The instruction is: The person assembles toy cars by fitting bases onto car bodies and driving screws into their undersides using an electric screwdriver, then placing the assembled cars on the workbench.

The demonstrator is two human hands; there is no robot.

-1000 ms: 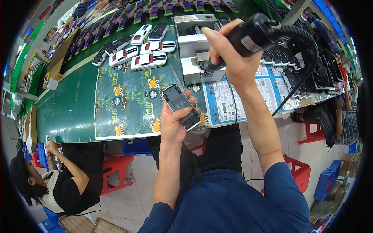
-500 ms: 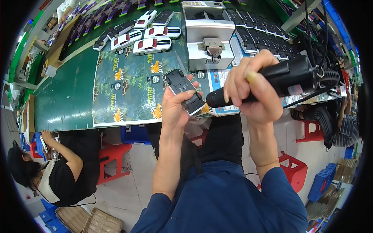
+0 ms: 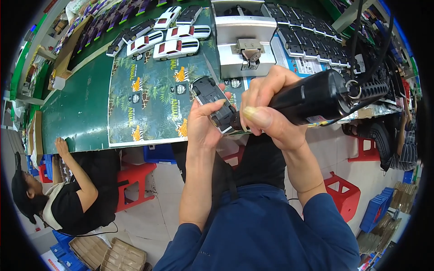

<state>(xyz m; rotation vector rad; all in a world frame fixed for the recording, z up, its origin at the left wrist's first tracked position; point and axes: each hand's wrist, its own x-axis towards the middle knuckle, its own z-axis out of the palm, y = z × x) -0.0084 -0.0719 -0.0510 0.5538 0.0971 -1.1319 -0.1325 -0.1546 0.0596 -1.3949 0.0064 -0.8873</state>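
In my left hand (image 3: 203, 119) is a toy car (image 3: 210, 97), turned so its black underside faces up. My thumb presses on the underside and the fingers wrap the far side. My right hand (image 3: 273, 106) grips a black electric screwdriver (image 3: 312, 97), tilted, its cord trailing off at the upper right. The screwdriver's front end is at the near end of the car's underside; my fingers partly cover it, and I cannot tell if the bit sits in a screw. Several white toy cars (image 3: 176, 48) with black stripes lie beyond my left hand.
A silver metal machine (image 3: 246, 29) stands at the table's far middle. Right of it are rows of upturned toy cars (image 3: 312, 43). A printed animal-pattern sheet (image 3: 153, 99) covers part of the green table (image 3: 74, 115). A co-worker (image 3: 68, 194) sits at left, beside a red stool (image 3: 135, 183).
My right hand has moved left with the screwdriver, bringing its front end from beside the car onto its underside. The co-worker's hand at left has moved up to the table edge.
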